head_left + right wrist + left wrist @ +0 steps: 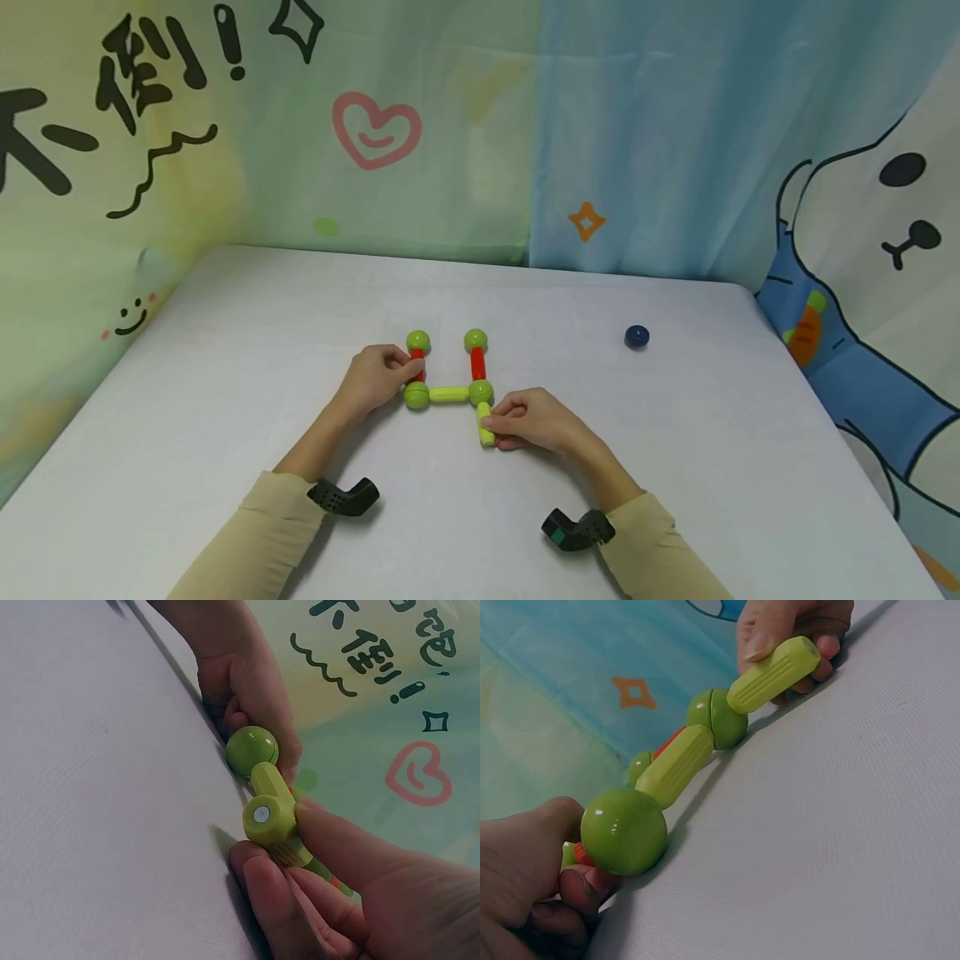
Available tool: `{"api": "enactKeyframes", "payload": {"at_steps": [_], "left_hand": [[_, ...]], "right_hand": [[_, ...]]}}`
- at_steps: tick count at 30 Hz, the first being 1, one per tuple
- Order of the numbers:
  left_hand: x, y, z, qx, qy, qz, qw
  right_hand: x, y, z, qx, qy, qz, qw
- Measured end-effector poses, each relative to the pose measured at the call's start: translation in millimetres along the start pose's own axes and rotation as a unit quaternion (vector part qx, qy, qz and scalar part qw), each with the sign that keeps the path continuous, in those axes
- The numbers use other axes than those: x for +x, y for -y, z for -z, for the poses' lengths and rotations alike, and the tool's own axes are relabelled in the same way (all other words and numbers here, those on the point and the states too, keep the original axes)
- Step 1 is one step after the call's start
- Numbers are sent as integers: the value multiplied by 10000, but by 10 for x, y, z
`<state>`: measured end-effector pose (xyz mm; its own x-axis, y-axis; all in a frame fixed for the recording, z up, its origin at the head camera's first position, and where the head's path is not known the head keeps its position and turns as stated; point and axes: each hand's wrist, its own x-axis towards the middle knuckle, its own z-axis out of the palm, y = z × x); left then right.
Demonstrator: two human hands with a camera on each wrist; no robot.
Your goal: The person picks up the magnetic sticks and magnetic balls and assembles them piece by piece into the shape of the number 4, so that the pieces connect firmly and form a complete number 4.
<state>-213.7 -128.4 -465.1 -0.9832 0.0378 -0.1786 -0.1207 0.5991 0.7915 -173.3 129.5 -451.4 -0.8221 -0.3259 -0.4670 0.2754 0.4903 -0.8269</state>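
Observation:
On the white table lies a joined figure of rods and green balls. A yellow-green rod [449, 394] links two near balls, the left ball [417, 396] and the right ball [481, 392]. From each a red rod runs back to a farther green ball [476, 339]. My left hand [377, 377] pinches the left red rod [417, 354] between thumb and fingers. My right hand [536, 419] pinches a second yellow-green rod [774, 675], which meets the right ball and points toward me. Its free end shows a silvery disc in the right wrist view.
A dark blue ball [637, 337] lies apart on the table's right side. Printed curtains [450, 208] hang behind the table's back edge and along both sides. Each wrist wears a black camera mount [343, 497].

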Motion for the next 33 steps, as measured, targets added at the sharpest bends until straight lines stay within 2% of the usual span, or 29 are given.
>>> {"api": "enactKeyframes", "payload": {"at_steps": [8,12,14,17,18,19,20,21,23,25,26,27,28,29,31,33], "left_hand": [[8,23,6,3,44,41,10000],[1,33,4,-9,58,85,9999],[1,30,-1,-18,64,94,9999],[6,19,-4,5,55,72,10000],[9,13,-3,16,49,56,10000],[9,17,-7,18,36,50,10000],[10,20,-9,26,32,43,10000],[10,22,-12,34,22,46,10000],[7,21,-18,45,4,47,10000],[6,20,-24,70,-6,43,10000],[4,17,-26,73,-3,37,10000],[3,17,-28,65,-3,39,10000],[3,16,-29,54,1,35,10000],[3,16,-29,36,1,28,10000],[2,16,-26,4,13,12,10000],[3,15,-22,-24,-18,-4,10000]], "right_hand": [[-27,21,13,-237,67,280,9993],[-39,40,98,-362,44,348,9987],[-49,44,206,-482,-228,392,9978],[-70,9,469,-456,-1128,771,9896],[-78,-23,579,-452,-1542,988,9820],[-74,-71,690,-457,-2009,1242,9706],[-65,-125,801,-450,-2528,1497,9548],[-52,-187,908,-412,-3077,1715,9350],[-14,-334,1104,-424,-4092,2051,8881],[23,-492,1261,-522,-4852,2224,8440],[41,-568,1322,-528,-5095,2293,8277],[56,-639,1376,-574,-5228,2350,8174],[68,-705,1423,-610,-5251,2420,8136],[79,-763,1461,-621,-5206,2466,8150],[99,-855,1519,-665,-5024,2443,8268],[119,-905,1559,-695,-4784,2313,8443]]}}
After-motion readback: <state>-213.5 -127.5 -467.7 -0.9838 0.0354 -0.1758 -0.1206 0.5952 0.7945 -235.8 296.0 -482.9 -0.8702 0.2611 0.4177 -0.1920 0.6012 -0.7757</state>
